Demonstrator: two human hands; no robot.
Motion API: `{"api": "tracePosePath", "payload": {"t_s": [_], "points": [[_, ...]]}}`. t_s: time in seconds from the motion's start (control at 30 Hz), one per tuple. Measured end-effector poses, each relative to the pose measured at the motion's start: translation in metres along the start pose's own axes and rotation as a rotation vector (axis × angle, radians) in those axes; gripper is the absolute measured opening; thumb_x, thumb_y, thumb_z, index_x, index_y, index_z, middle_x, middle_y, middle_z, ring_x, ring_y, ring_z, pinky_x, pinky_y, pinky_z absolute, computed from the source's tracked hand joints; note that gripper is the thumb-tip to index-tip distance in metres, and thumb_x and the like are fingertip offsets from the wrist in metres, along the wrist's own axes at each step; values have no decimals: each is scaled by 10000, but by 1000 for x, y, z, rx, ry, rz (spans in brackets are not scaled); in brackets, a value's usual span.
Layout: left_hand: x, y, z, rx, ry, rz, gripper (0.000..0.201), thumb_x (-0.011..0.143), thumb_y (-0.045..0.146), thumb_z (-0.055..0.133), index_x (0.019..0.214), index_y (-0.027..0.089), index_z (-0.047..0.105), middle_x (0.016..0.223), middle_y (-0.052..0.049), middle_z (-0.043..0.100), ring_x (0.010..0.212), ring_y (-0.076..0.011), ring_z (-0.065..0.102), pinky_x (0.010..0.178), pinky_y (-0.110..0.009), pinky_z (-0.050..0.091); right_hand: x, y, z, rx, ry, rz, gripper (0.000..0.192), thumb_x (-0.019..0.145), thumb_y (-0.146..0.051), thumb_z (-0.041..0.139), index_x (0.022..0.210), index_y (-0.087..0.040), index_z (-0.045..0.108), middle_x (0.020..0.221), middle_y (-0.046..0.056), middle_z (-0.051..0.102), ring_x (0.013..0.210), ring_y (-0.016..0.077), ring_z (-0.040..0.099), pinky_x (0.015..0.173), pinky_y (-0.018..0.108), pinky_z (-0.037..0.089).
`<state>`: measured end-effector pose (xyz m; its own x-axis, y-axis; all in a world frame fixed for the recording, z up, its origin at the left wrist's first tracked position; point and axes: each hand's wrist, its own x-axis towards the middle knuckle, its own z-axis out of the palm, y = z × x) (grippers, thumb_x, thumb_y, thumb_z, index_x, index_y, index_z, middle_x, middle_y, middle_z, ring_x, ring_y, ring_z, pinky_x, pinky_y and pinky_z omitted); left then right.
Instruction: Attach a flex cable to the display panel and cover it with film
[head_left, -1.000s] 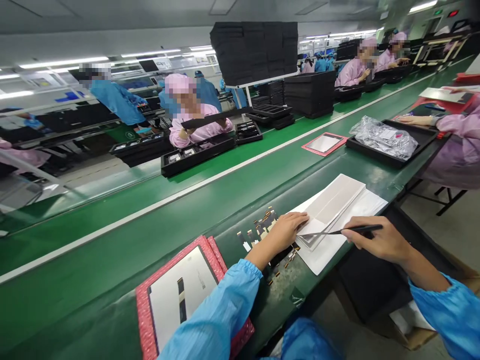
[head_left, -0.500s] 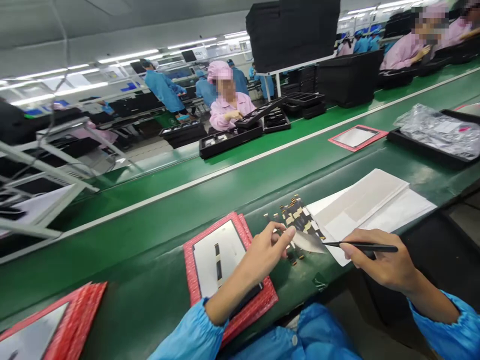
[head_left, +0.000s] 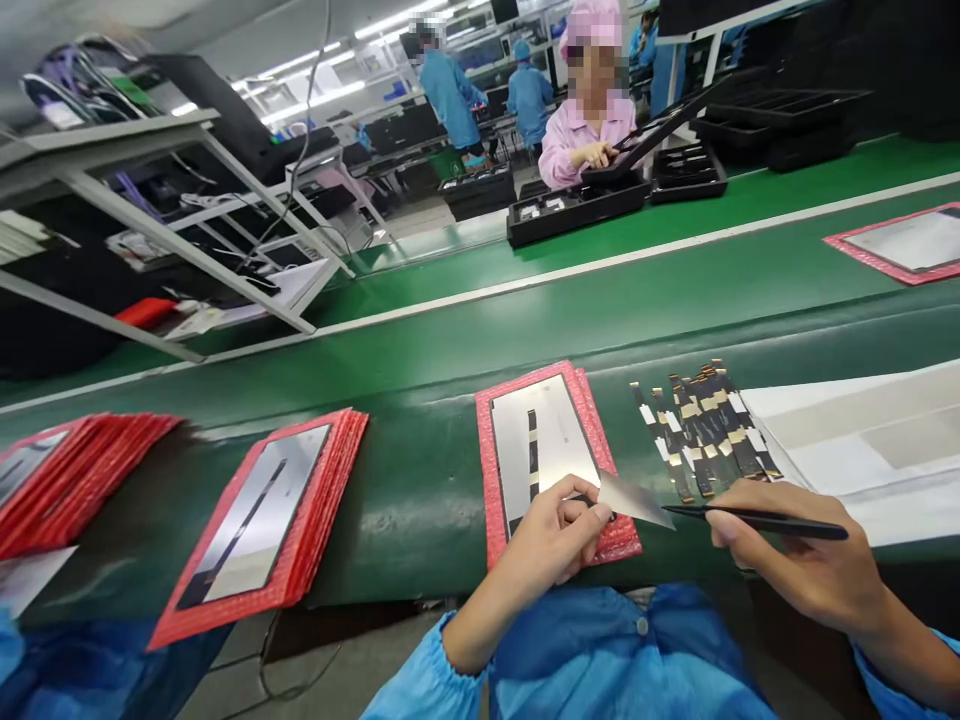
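In my left hand (head_left: 566, 535), pinched between thumb and fingers, is a thin greyish film sheet (head_left: 634, 500) that juts out to the right. My right hand (head_left: 806, 550) grips black tweezers (head_left: 780, 522), whose points are at the sheet's right corner; whether they pinch it I cannot tell. Under and behind my left hand lies a screen panel (head_left: 551, 420) on red bubble wrap (head_left: 486, 480), with a dark flex cable (head_left: 533, 455) along its face. Several loose flex cables (head_left: 701, 425) are spread just beyond the tweezers.
White paper sheets (head_left: 862, 430) lie at the right. Stacks of red-wrapped panels (head_left: 330, 500) stand to the left, and another wrapped panel (head_left: 907, 243) lies far right. Across the green bench (head_left: 420, 350) a person in pink (head_left: 592, 130) handles black trays (head_left: 577, 215).
My view has swung left, bringing the left-hand stacks further into sight. My hands, with the film sheet and tweezers, have moved from beside the loose cables toward the wrapped panel.
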<state>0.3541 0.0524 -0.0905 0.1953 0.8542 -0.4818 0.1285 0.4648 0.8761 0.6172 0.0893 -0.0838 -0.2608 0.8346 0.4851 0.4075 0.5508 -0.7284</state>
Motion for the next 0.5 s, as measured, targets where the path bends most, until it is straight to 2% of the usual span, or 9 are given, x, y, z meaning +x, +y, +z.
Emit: {"api": "tracePosePath", "payload": {"t_s": [0.23,0.4,0.5], "points": [[-11,-18,-4,-214,-17,-29,399,740,599,724,894,284,534,526,107,537,268,9,305,271,-151,212,0,-5,13,63,-68,26,85,826,-376,655,824,-435,717,546,-53,658,365,217,615,340,367,508],[-18,-29,-4,-227,123,-6,464,738,699,647,853,274,501,457,105,501,235,-7,277,263,-175,159,1,-6,24,97,-109,78,108,840,-353,647,825,-441,709,568,-56,668,384,224,633,357,368,528],[-22,-35,-7,-130,273,41,490,749,769,586,782,285,522,430,73,463,271,-38,311,293,-215,191,4,-4,33,156,-149,134,136,848,-329,644,838,-451,703,589,-63,678,397,227,653,340,356,528]]}}
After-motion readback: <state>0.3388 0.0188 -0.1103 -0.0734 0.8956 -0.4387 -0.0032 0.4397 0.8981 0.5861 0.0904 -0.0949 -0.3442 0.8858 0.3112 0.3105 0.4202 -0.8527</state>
